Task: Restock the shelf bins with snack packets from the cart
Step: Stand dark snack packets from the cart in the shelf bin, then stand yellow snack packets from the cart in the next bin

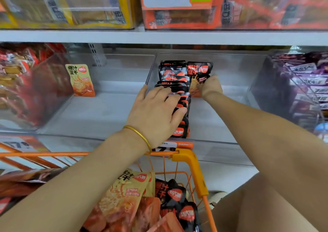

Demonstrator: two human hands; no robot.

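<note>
A row of black snack packets [174,75] stands on edge along the left wall of a clear shelf bin [230,66]. My left hand [156,111], with a gold bangle on the wrist, lies flat on top of the row, fingers spread. My right hand [211,86] reaches deeper into the bin and grips one upright black packet [198,71] at the far end of the row. Below, the orange cart [191,162] holds yellow packets [122,196] and more black packets [179,201].
The neighbouring clear bin [113,66] on the left holds a single yellow packet [79,79] leaning on its wall. Red packets [21,82] fill the far left bin, purple ones [305,89] the right bin. A shelf [159,37] with boxed goods runs overhead.
</note>
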